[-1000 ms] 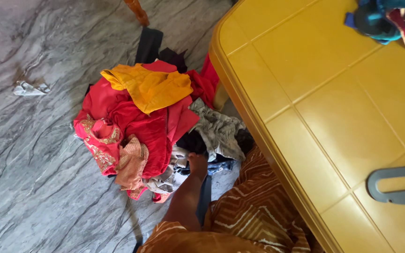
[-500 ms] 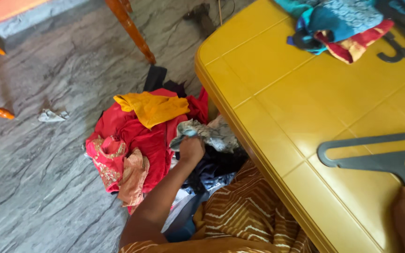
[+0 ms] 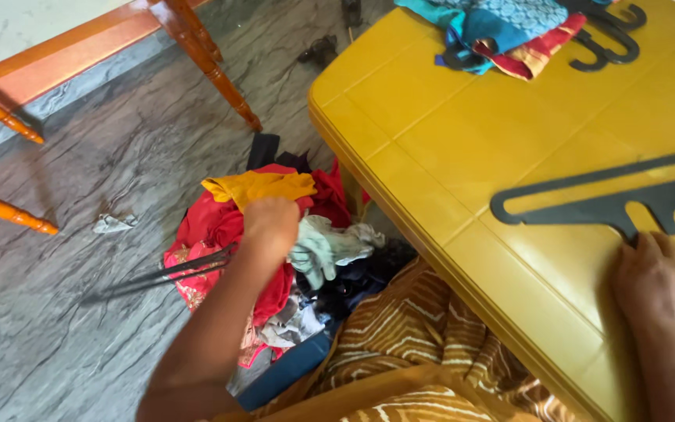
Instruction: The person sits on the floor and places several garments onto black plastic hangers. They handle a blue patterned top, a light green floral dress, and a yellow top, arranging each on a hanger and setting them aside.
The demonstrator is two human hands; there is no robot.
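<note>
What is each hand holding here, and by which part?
Left hand grips a pale grey-green garment by one bunched end, above the clothes pile. Right hand holds a dark grey hanger at its neck.

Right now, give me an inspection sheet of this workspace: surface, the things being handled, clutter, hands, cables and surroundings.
Surface: yellow table with moulded grid lines, mostly bare near its middle.
Things in hand: pale grey-green garment, lifted from the clothes pile on the floor; dark grey hanger lying flat on the table.
Clutter: folded blue and red clothes and more dark hangers at the table's far end; crumpled scrap on the floor.
Hands: left hand grips the garment; right hand rests on the hanger's stem.
Cables: nothing seen.
Surroundings: grey marbled floor; orange wooden furniture legs.
</note>
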